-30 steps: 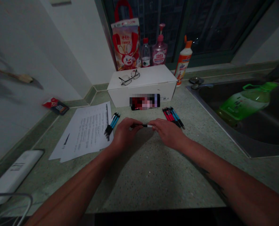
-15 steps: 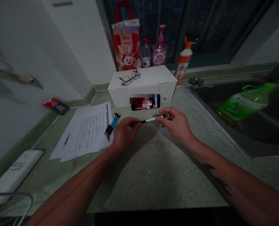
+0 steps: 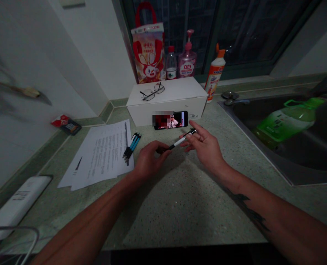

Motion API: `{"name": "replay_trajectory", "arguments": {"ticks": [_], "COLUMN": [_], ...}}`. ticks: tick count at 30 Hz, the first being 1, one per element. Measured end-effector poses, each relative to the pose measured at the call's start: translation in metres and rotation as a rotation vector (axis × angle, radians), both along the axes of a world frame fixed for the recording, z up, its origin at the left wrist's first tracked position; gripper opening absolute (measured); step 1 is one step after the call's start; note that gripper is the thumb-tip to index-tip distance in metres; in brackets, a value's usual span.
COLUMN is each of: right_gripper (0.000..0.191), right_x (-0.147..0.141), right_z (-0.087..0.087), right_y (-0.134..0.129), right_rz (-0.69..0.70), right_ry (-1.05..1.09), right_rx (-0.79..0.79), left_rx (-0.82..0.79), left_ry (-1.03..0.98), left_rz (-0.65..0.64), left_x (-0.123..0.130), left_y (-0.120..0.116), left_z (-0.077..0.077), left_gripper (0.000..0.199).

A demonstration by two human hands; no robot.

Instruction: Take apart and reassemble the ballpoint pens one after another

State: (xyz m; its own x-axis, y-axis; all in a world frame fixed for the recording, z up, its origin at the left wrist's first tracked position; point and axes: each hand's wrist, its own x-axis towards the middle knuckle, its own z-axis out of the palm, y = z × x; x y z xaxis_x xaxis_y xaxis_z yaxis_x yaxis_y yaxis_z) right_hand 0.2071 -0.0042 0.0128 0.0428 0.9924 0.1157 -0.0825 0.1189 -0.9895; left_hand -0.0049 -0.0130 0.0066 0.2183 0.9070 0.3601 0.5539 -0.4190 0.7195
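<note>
A white pen (image 3: 179, 142) with black ends is held over the counter, tilted up toward the right. My left hand (image 3: 151, 156) is closed on its lower black end, pinching it between thumb and fingers. Around the upper end, my right hand (image 3: 207, 149) has its fingers spread apart; the pen passes by its thumb, and whether they touch is hard to tell. Left of my left hand, several blue and black pens (image 3: 132, 146) lie at the edge of printed papers (image 3: 99, 154). Behind the held pen, a phone (image 3: 177, 120) leans against a white box (image 3: 141, 112).
Eyeglasses (image 3: 152, 92) rest on the box. Behind it stand a gift bag (image 3: 149, 55), a water bottle (image 3: 171, 64) and a pink pump bottle (image 3: 187, 60). An orange-capped bottle (image 3: 215, 75) is beside the box. The sink (image 3: 276, 171) holds a green jug (image 3: 287, 119). A power strip (image 3: 20, 202) lies left.
The pen has tilted, its right end rising. My right hand's fingers have opened from their pinch and spread. My left hand has shifted slightly right, keeping the pen.
</note>
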Motion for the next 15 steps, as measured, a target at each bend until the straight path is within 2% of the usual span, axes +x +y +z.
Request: {"name": "replay_trajectory", "arguments": {"ticks": [8,13,15], "right_gripper": [0.062,0.095,0.095], "right_x": [-0.0004,-0.0033,-0.0004], "right_z": [0.0023,-0.0011,-0.0026], "right_y": [-0.0012,-0.0020,0.0006], "right_rz": [0.009,0.041,0.033], "right_ry": [-0.056,-0.022,-0.062], "right_rx": [0.029,0.020,0.018], "left_rx": [-0.010,-0.020,-0.017], "left_ry": [0.015,0.015,0.004], "left_rz": [-0.010,-0.019,-0.019], "left_x": [0.0002,0.0002,0.0001], "left_y": [-0.0001,0.0000,0.0002], "left_z": [-0.0003,-0.0015,-0.0014], "left_gripper": [0.004,0.005,0.005]}}
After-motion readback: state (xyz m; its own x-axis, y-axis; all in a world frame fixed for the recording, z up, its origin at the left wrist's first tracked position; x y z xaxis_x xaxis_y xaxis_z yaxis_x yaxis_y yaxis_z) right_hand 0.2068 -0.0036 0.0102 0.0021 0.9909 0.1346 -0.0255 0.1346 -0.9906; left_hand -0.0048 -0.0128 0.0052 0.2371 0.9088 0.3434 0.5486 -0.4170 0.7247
